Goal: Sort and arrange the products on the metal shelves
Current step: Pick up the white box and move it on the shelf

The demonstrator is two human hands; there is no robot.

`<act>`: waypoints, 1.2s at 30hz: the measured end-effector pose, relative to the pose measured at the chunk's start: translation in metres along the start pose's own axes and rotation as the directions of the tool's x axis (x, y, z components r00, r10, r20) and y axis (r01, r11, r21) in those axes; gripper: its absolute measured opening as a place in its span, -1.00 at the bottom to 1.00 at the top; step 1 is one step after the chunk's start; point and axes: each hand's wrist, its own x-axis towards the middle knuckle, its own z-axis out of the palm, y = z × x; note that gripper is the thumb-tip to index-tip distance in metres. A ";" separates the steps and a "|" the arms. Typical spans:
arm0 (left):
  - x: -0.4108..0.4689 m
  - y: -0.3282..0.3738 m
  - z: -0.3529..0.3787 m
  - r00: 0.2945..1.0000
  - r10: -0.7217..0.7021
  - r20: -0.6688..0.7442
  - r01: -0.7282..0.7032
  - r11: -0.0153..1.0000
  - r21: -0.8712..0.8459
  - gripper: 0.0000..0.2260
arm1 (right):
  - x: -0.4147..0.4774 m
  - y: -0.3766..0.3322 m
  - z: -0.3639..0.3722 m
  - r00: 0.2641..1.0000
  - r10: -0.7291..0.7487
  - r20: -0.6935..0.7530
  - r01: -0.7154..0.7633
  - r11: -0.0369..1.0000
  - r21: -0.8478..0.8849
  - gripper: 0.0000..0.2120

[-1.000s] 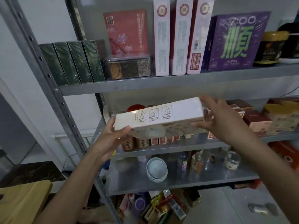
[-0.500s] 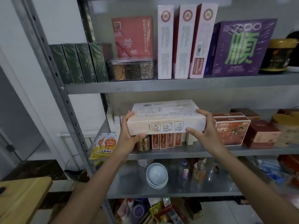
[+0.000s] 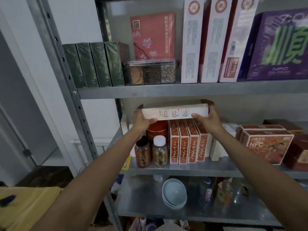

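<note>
A flat cream box [image 3: 175,113] with small printed pictograms lies level, just under the upper metal shelf [image 3: 183,90], atop several upright orange-and-white boxes [image 3: 188,142] and a red tin [image 3: 157,130]. My left hand [image 3: 141,120] grips its left end, thumb under the front edge. My right hand [image 3: 207,120] grips its right end the same way. Both forearms reach up from below. Whether the box rests fully on the boxes beneath, I cannot tell.
Two small jars [image 3: 151,152] stand in front of the red tin. An orange NFC box [image 3: 266,145] sits to the right. Green boxes [image 3: 93,64], a clear container [image 3: 151,72], tall white boxes [image 3: 210,40] and a purple box [image 3: 280,47] fill the upper shelf. Blue bowls [image 3: 174,193] sit below.
Both hands carried the cream box up and back into the middle shelf, turning it flat so only its front edge shows, above the orange boxes. The view moved closer.
</note>
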 end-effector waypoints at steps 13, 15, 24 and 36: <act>0.098 -0.023 -0.010 0.995 -0.068 0.079 0.061 0.994 0.087 -0.53 | 0.115 0.051 0.053 0.985 0.116 -0.127 -0.127 0.988 -0.088 -0.28; 0.106 -0.029 -0.007 0.988 -0.113 0.101 0.101 0.988 0.119 -0.44 | 0.120 0.061 0.059 0.981 0.163 -0.105 -0.179 0.969 -0.169 -0.33; 0.120 -0.054 0.002 0.913 -0.282 0.294 0.102 0.857 0.506 -0.15 | 0.122 0.077 0.068 0.942 0.333 -0.031 -0.248 0.634 -0.733 -0.41; 0.079 -0.031 0.002 0.965 0.041 0.261 -0.251 0.451 0.857 -0.44 | 0.056 0.030 0.070 0.996 -0.065 0.068 0.091 0.488 -0.868 -0.57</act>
